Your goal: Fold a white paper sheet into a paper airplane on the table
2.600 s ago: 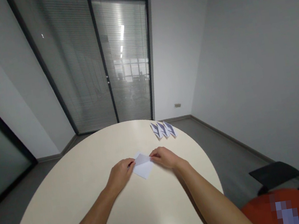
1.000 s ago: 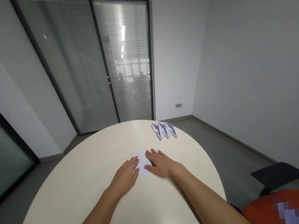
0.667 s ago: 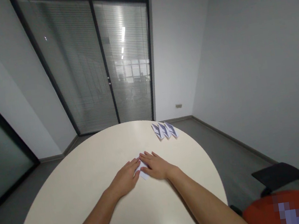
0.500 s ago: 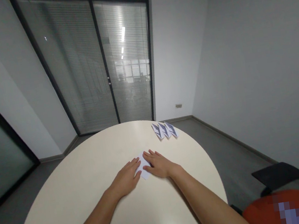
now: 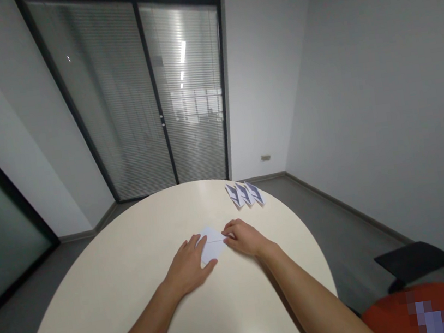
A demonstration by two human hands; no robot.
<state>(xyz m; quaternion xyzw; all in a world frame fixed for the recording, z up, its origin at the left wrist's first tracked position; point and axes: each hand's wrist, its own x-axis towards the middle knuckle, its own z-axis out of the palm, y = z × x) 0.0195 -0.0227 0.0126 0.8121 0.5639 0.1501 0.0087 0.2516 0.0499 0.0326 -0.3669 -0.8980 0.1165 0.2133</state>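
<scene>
A small pale folded sheet of paper [image 5: 212, 243] lies on the table between my hands, a line running across its middle. My left hand [image 5: 190, 262] rests over its left side, fingers spread, thumb at the near edge. At the paper's right corner, my right hand [image 5: 243, 237] pinches with thumb and forefinger. Parts of the left side are covered by my left fingers. Farther off, near the table's far right edge, three folded paper pieces [image 5: 244, 194] in white and blue-violet stand in a row.
The round cream table [image 5: 111, 292] fills the foreground. To the right is a chair with an orange seat [image 5: 391, 313] and a black armrest [image 5: 415, 262]. Glass panels with blinds [image 5: 126, 103] stand beyond the table, and a grey wall [image 5: 394, 98] on the right.
My right hand has gone from lying flat on the paper to pinching its right corner. My left hand has spread its fingers wider, and more of the paper shows.
</scene>
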